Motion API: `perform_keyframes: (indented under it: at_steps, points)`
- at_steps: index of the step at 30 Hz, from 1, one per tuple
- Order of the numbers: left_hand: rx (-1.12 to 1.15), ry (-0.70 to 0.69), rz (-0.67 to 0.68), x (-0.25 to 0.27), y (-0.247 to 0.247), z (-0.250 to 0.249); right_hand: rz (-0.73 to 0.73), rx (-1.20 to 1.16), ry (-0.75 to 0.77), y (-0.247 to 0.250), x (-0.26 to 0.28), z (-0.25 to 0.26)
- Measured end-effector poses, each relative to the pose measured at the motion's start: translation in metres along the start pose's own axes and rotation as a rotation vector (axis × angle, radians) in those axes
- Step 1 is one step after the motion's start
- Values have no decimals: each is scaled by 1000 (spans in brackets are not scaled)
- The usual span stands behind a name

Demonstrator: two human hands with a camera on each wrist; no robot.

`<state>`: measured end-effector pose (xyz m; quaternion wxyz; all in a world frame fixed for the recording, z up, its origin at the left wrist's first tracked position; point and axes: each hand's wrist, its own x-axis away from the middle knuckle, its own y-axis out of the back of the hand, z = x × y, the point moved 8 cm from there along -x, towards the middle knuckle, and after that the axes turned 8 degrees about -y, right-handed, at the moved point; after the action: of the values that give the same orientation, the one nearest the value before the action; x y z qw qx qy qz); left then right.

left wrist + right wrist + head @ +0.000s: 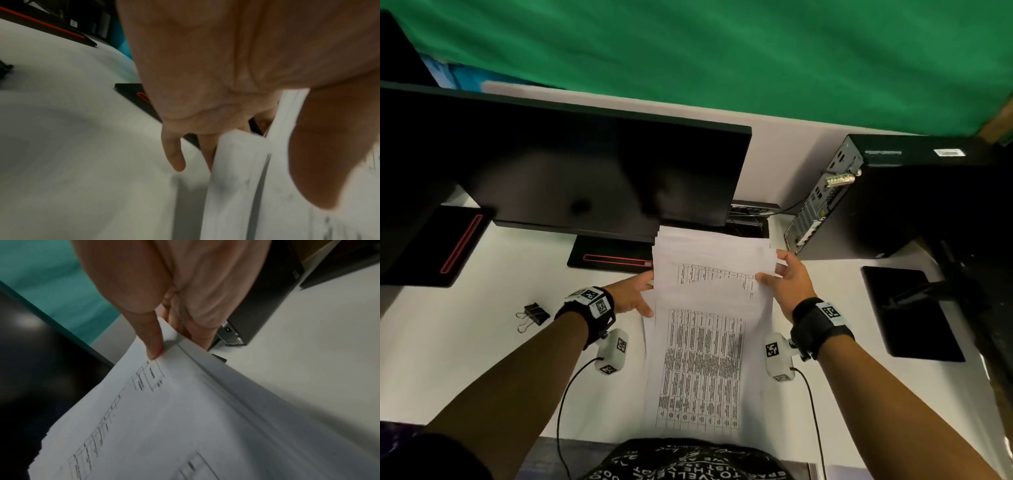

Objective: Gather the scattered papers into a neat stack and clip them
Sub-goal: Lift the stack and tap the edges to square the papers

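Papers being held from both sides above the table.

The papers [709, 274] are being pinched at their right edge by the right hand [789, 284], thumb on top, and at their left edge by the left hand [633, 294], thumb over the top sheet. The sheets are fanned unevenly between the two grips, printed tables facing up. A binder clip [534, 315] is lying on the table [465, 342], well left of the left grip.

The head view looks steeply down over the white desk [465, 359] from above, while each wrist view peers close along its fingers, all three sharing the papers [709, 294].
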<state>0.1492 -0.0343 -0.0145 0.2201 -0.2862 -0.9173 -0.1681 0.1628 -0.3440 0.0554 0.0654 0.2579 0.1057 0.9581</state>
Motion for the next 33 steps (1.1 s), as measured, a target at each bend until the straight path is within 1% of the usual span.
perform_keyframes:
  at_steps: [1,3,5,6,8,9,10,12,13,14,16,18,20,21,22,24,25,26,28,29,30,32,33]
  points:
    - [-5,14,-24,0,-2,6,-16,14,-8,-2,-3,-8]
    - [57,58,-133,1,-2,23,-17,81,-45,-9,-1,-26]
    - [230,122,-266,5,-6,44,-5,131,-117,-13,2,-51]
    - [344,142,-322,6,-10,56,32,110,-182,-16,5,-64]
    - [522,165,-356,14,-25,69,133,27,-338,-24,11,-96]
    - [562,171,-348,18,-33,73,189,-5,-382,-27,14,-109]
    - [591,174,-342,19,-39,79,243,-34,-382,-31,18,-116]
    - [578,156,-377,20,-43,86,284,-76,-381,-31,19,-129]
    - [561,146,-413,21,-42,84,269,-109,-396,-30,19,-135]
    - [533,147,-476,18,-39,90,238,-140,-400,-27,18,-140]
    - [435,142,-549,13,-37,93,234,-150,-369,-29,20,-145]
    - [377,138,-584,14,-41,77,283,-132,-368,-39,24,-149]
    - [420,166,-567,14,-51,64,334,-103,-379,-47,30,-149]
    - [480,155,-537,13,-56,59,348,-101,-385,-48,32,-148]
    - [483,120,-496,9,-57,58,362,-95,-380,-49,34,-146]
    - [409,51,-485,7,-51,59,368,-58,-338,-48,34,-143]
    - [377,41,-483,9,-47,58,351,-43,-314,-45,34,-141]
    - [293,31,-489,11,-41,59,325,-39,-289,-40,33,-141]
    - [194,-9,-552,18,-32,47,287,-88,-240,-33,33,-137]
    - [195,-26,-561,22,-32,37,266,-129,-226,-29,33,-137]
    - [200,-13,-561,23,-36,30,245,-159,-216,-26,33,-136]
    - [184,22,-511,23,-49,16,237,-160,-187,-27,36,-130]
    - [140,-9,-471,22,-55,7,237,-136,-160,-30,39,-125]
